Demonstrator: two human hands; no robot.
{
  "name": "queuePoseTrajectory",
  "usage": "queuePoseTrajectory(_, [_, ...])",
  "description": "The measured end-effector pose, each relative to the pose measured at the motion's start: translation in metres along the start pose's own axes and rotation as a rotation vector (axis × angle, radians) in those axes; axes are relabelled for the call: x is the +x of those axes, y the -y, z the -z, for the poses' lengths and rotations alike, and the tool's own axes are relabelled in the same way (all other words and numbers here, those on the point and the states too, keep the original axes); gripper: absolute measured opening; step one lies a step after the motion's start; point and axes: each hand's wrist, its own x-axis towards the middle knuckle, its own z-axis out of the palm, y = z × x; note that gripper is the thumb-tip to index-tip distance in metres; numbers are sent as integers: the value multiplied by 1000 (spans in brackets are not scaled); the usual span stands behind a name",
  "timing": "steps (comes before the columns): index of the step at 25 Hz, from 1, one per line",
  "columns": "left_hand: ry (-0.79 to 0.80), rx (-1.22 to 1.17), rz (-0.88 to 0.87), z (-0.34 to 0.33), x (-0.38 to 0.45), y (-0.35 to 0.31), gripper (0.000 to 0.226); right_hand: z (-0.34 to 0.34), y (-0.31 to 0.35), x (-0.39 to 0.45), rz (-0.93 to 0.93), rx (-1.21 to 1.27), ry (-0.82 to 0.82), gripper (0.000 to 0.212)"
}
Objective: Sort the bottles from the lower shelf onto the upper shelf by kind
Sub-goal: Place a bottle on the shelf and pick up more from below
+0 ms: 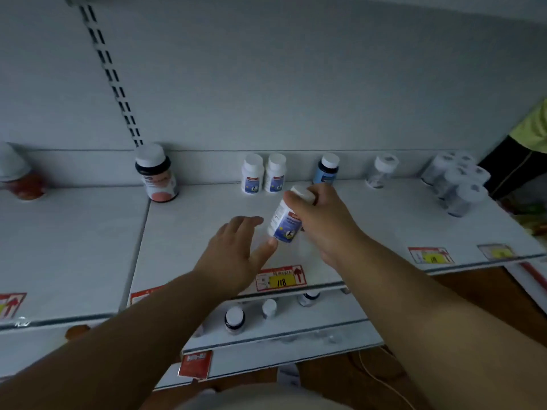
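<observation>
- Midway over the upper shelf [370,220], the white bottle with the blue label [285,221] hangs tilted in the air, its cap leaning toward the back wall and its base toward you, clear of the shelf surface.
- Your right hand [318,220] is clamped round the bottle's upper part, thumb and fingers curled over the cap end; the label faces the camera below your grip.
- Your left hand [236,250] lies flat and relaxed just beside the bottle's base, fingers straight, thumb close under the bottom rim; whether the thumb touches it cannot be told.
- By the look of it, you are at the placing step: one bottle lifted and on its way to its own kind.
- Two matching white bottles [263,174] stand upright side by side at the back of the upper shelf, just beyond your right hand, so the next move likely calls for righting the bottle and setting it down beside or in front of that pair.
- A blue-bodied bottle [327,170] stands close to the right of the pair, so you have little room on that side.
- Further out, a dark bottle with a pink label [158,179] stands to the left and a cluster of pale bottles [458,182] to the far right.
- Below, several bottles [235,319] wait on the lower shelf [296,329], so the sorting looks well short of finished.
</observation>
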Motion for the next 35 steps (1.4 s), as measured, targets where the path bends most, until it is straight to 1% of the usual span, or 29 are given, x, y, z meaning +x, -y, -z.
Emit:
queuePoseTrajectory(3, [-26,208,98,-10,30,11,91,-9,0,47,128,-230,104,35])
queuePoseTrajectory(5, [-44,270,160,-16,52,17,81,-24,1,75,212,-383,159,38])
queuePoseTrajectory(7, [-75,315,199,-21,72,28,73,-43,3,94,271,-472,170,42])
queuePoseTrajectory(9, [-43,392,217,-26,87,38,81,-55,0,104,292,-504,151,42])
queuePoseTrajectory(12, [-3,437,235,-32,96,48,94,-64,-6,112,338,-542,103,45])
queuePoseTrajectory(17, [1,442,235,-33,93,49,89,-68,-9,113,333,-580,76,54])
queuePoseTrajectory(20, [17,366,218,-24,91,46,86,-68,-6,96,330,-563,0,65])
queuePoseTrajectory(22, [-2,293,200,-14,82,46,81,-67,-6,76,356,-590,-59,69])
queuePoseTrajectory(25, [-62,223,125,10,50,50,69,-67,-8,39,422,-658,-103,61])
queuePoseTrajectory(28, [-108,231,60,40,10,56,60,-79,-6,1,526,-674,-137,56])
queuePoseTrajectory(31, [-149,265,103,68,-41,63,56,-99,5,-34,654,-614,-74,53])
queuePoseTrajectory(34, [-248,267,187,90,-93,74,52,-125,14,-55,787,-546,5,51])
queuePoseTrajectory(35, [-288,278,243,95,-117,79,50,-137,16,-64,803,-506,62,50])
